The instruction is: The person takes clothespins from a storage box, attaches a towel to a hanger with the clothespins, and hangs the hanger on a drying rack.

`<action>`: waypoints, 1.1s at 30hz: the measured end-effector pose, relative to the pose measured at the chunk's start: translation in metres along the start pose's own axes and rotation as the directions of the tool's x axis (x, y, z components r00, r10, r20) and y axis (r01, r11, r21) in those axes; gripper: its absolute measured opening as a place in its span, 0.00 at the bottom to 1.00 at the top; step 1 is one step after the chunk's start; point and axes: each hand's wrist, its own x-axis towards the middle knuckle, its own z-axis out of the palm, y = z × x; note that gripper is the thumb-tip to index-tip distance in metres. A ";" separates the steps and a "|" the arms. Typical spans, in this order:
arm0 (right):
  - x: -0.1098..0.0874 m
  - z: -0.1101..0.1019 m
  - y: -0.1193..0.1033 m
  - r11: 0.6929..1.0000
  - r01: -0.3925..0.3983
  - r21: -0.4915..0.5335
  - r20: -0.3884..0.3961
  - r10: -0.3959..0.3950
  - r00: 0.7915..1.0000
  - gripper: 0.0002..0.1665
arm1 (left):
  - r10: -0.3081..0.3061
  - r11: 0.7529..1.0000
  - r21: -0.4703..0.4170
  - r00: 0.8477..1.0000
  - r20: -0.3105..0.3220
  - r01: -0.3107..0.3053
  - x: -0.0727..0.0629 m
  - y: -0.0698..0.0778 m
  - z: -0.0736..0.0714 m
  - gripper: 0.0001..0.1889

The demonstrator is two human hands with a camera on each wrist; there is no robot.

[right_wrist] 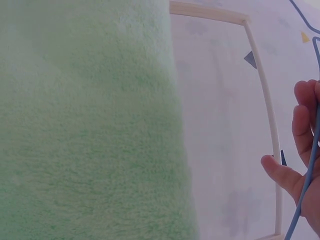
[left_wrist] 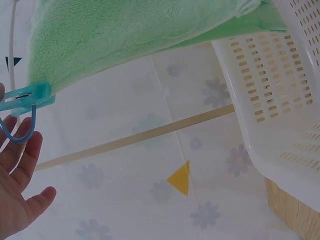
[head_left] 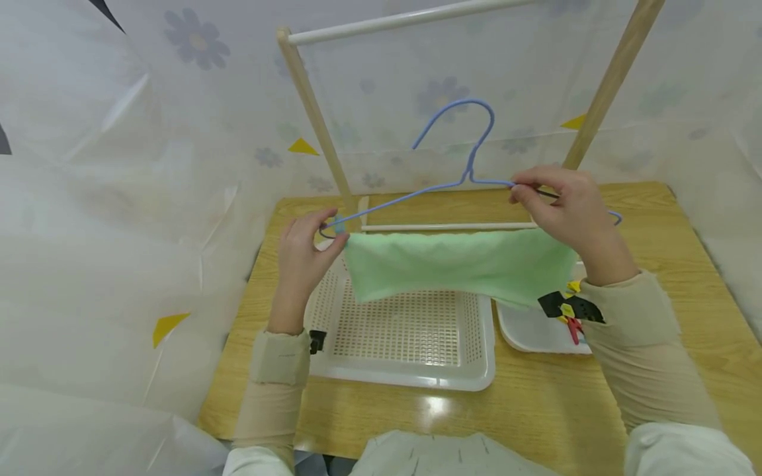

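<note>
A blue wire hanger (head_left: 411,196) is held up in front of me with its hook upward. A folded light green towel (head_left: 458,264) hangs below it. At the hanger's left end a teal clothespin (left_wrist: 37,97) bites the towel's corner. The fingers of my left hand (head_left: 300,258) pinch around this clothespin, beside the hanger's looped end. My right hand (head_left: 571,201) pinches the hanger's right shoulder between thumb and forefinger; in the right wrist view the blue wire runs across that hand (right_wrist: 307,150). The towel's right upper corner is hidden behind my right hand and wrist.
Under the towel a white perforated basket (head_left: 411,380) stands on the wooden table (head_left: 381,413). To its right, a white tray (head_left: 524,337) holds red and yellow clothespins, partly covered by my right forearm. Beyond my hands rises a wooden rack (head_left: 315,109) with a white top bar (head_left: 411,20).
</note>
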 end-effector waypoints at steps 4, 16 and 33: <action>-0.001 0.000 0.001 1.000 -0.025 0.004 -0.010 0.025 1.000 0.08 | 0.022 0.999 -0.031 1.000 -0.006 -0.022 -0.005 -0.005 0.000 0.18; 0.002 -0.003 0.000 0.998 -0.067 -0.013 -0.012 0.067 0.998 0.07 | -0.316 0.948 0.100 0.923 0.218 0.301 -0.032 -0.014 -0.013 0.29; 0.004 -0.005 0.004 0.987 -0.152 -0.049 -0.016 0.151 0.988 0.06 | -0.733 0.678 0.553 0.388 0.559 0.484 -0.093 -0.036 -0.029 0.36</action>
